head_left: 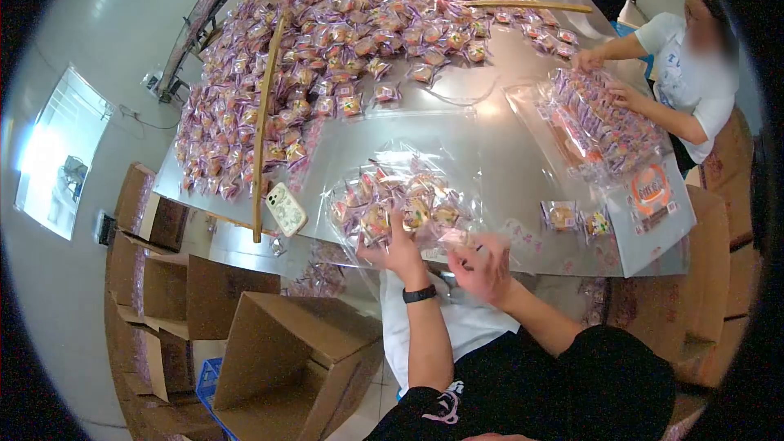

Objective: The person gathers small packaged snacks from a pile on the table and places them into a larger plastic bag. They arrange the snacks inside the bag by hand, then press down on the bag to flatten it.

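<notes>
In front of me on the metal table lies a clear plastic bag (406, 184) with several small wrapped snack packets (418, 212) inside. My left hand (398, 253), with a black band at the wrist, grips the near side of this bag, its fingers against the packets. Close to the bag's near right corner, my right hand (483, 268) is bent inward and smeared by motion. Whether it pinches the film cannot be made out. To the right of my hands are two loose wrapped packets (560, 215).
A large heap of wrapped packets (359, 24) covers the far table, with a wooden strip (268, 122) across it. A phone (286, 209) lies at left. Cardboard boxes (298, 359) stand below. At right, a co-worker (694, 73) handles a filled bag (600, 122) beside a printed bag (653, 216).
</notes>
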Demonstrator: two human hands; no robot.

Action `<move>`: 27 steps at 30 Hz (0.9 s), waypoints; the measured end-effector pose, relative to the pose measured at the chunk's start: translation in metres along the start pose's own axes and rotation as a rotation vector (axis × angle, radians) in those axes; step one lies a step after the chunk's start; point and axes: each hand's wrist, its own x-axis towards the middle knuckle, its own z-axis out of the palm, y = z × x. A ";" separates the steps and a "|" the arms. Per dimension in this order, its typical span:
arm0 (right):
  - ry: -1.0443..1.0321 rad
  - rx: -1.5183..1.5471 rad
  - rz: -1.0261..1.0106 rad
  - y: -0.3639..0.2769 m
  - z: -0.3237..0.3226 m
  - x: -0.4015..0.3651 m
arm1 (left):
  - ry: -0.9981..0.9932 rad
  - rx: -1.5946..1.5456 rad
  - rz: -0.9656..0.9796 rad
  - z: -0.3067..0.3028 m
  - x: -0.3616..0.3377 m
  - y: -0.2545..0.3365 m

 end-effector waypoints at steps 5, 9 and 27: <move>-0.229 0.068 0.116 0.024 0.004 0.051 | 0.066 0.173 0.097 0.013 0.010 -0.027; -0.131 0.172 0.217 0.022 0.013 0.070 | 0.087 0.157 0.050 0.043 -0.027 0.016; -0.468 0.234 0.206 -0.019 0.026 0.048 | 0.003 -0.006 0.044 0.017 -0.017 0.021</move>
